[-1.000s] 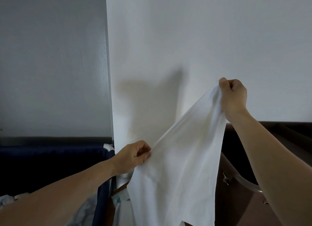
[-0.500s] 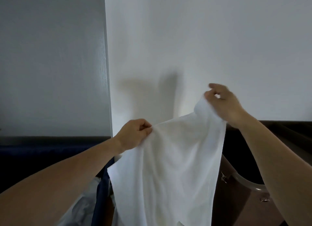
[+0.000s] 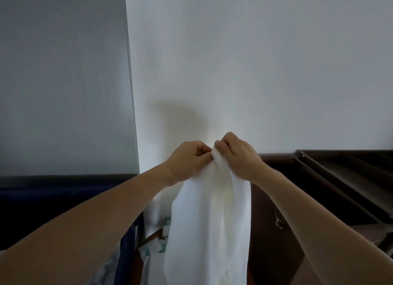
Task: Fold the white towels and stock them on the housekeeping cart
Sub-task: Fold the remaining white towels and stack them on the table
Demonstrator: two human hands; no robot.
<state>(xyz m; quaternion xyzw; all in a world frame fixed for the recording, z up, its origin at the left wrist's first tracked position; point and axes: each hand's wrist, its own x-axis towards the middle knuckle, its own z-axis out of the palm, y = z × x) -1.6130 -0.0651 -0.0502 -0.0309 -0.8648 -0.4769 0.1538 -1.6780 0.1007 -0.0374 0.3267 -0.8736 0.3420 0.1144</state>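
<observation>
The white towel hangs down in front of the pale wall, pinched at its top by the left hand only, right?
Not quite: in the head view both the left hand and the right hand pinch the white towel at its top.

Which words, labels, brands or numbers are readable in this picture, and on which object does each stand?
No text can be read.
White towel, held by the left hand and right hand: no label or print visible.
Teal and white packets below: any print is too blurred to read.
</observation>
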